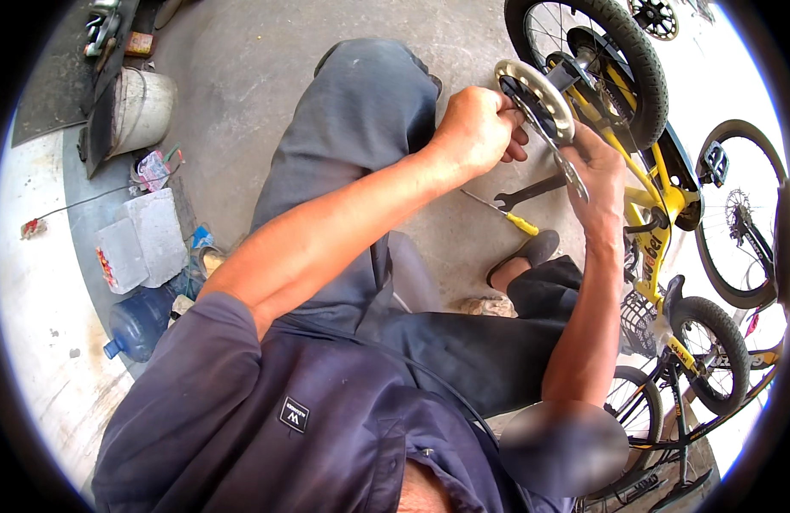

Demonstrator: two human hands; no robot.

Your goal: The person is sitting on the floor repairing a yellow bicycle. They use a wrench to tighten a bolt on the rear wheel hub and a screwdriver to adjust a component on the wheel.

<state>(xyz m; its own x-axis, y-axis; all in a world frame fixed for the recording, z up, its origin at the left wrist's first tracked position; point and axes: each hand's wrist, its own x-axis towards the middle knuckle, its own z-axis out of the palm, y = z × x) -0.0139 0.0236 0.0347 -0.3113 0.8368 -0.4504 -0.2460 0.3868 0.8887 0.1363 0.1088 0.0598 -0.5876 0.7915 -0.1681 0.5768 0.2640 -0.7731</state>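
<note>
In front of me, above my knees, I hold a small training wheel (pixel 562 109) with a pale rim and a dark hub. A flat metal bracket (pixel 573 175) slants down from its middle. My left hand (pixel 480 128) is closed at the hub side, fingers curled against the upper end of the bracket. From the other side my right hand (pixel 597 171) grips the wheel's lower rim and the bracket; part of its fingers is hidden behind them. Just beyond, a yellow child's bicycle (pixel 666 201) stands tipped over, its tyre (pixel 654 94) close to the wheel.
On the floor below my hands lie an open-ended wrench (pixel 532 192) and a screwdriver (pixel 521 224) with a yellow handle. More bicycles crowd the right, with a tyre (pixel 710 355) near my right forearm. At left are a bucket (pixel 144 111), grey blocks (pixel 155 235) and a blue water bottle (pixel 142 323).
</note>
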